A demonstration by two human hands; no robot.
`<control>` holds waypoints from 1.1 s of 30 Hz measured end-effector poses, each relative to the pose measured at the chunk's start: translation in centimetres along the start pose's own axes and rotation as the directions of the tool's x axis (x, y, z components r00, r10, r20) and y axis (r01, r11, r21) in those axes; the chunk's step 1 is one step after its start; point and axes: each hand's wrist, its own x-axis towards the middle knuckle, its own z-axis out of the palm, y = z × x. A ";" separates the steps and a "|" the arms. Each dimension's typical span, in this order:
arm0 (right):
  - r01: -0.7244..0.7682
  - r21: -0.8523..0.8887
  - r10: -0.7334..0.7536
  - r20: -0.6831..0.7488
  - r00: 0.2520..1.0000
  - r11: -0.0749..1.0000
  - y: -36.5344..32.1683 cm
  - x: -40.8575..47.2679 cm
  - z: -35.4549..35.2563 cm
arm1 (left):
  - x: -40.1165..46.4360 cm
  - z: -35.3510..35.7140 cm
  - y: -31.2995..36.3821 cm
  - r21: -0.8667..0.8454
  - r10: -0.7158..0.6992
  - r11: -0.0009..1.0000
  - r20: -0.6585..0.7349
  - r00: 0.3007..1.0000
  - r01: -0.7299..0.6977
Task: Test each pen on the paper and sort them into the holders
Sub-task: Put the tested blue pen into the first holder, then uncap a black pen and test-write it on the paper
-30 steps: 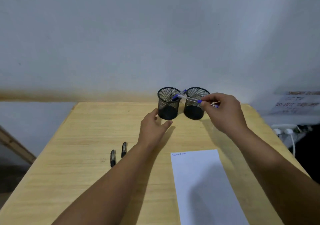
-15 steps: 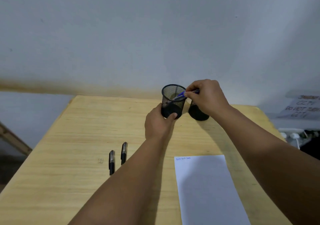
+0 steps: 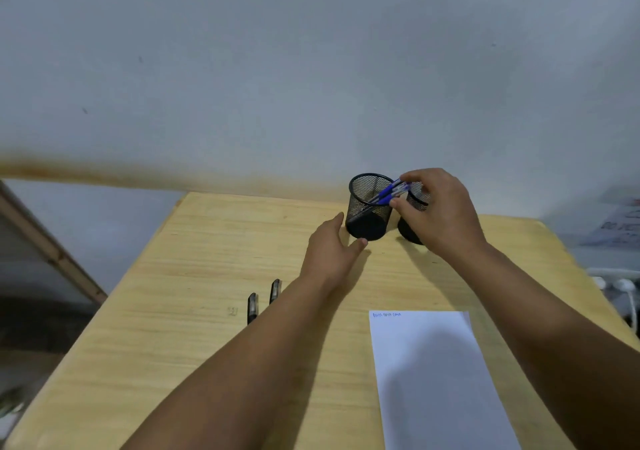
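The blue ballpoint pen has dropped into the left black wire-mesh holder; the right hand pinches its light, slippery top, and the left hand rests spread against the featherweight cup's base.

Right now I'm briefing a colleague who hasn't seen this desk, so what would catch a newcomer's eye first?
The right hand stands out first, pinching blue pens that slant into the left mesh holder at the far edge of the wooden table. The left hand lies open by that holder's base. Nearer, two black pens lie left of the left forearm, and a white paper with small blue writing lies on the right.
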 end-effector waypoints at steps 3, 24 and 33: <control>0.001 0.073 -0.002 0.016 1.000 0.997 -0.6 -1.9 0.7 | -3.0 -2.0 -0.3 0.040 -0.006 0.999 -0.012 1.000 0.007; 0.016 0.013 -0.020 0.612 0.790 1.000 -10.7 -9.9 11.4 | -18.6 -11.9 -5.9 0.538 0.168 0.798 0.234 0.958 -0.272; -0.424 0.392 0.113 0.611 0.783 0.817 -10.9 -10.3 8.2 | -18.6 -10.0 -6.4 0.484 0.417 0.747 0.193 0.888 -0.456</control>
